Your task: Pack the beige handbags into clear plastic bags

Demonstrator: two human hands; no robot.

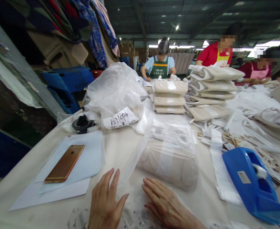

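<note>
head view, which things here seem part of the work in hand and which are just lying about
Seem part of the work:
folded beige item in a clear bag, by the right hand, left hand close by
beige stack behind it
perhaps the blue tape dispenser

Likely just lying about:
gold phone, on paper sheets
blue plaid garment, hanging

Left hand (106,198) and right hand (165,198) — 2 arms (192,221) cut off below; print (169,135) on clear bag (168,160) — illegibly small.
</note>
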